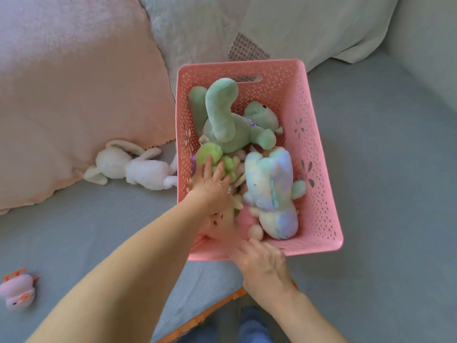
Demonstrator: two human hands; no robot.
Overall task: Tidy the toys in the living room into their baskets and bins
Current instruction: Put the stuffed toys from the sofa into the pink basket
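Observation:
A pink perforated basket (pixel 314 154) stands on the grey sofa seat, filled with several plush toys. Among them are a mint-green plush (pixel 227 120), a pastel tie-dye plush (pixel 274 191), a lime-green plush (pixel 210 152) and a cream plush (pixel 220 219). My left hand (pixel 212 184) reaches inside the basket with straight fingers pressing on the lime-green plush. My right hand (pixel 262 261) grips the basket's near rim. A white bunny plush (pixel 133 167) lies on the seat left of the basket. A small pink bird plush (pixel 17 290) lies at the far left.
A large pink cushion (pixel 74 95) leans at the back left, and pale grey-green cushions (pixel 309 26) lie behind the basket. The sofa seat (pixel 383 169) stretches right of the basket. An orange edge (pixel 210 315) runs along the seat front, above my legs.

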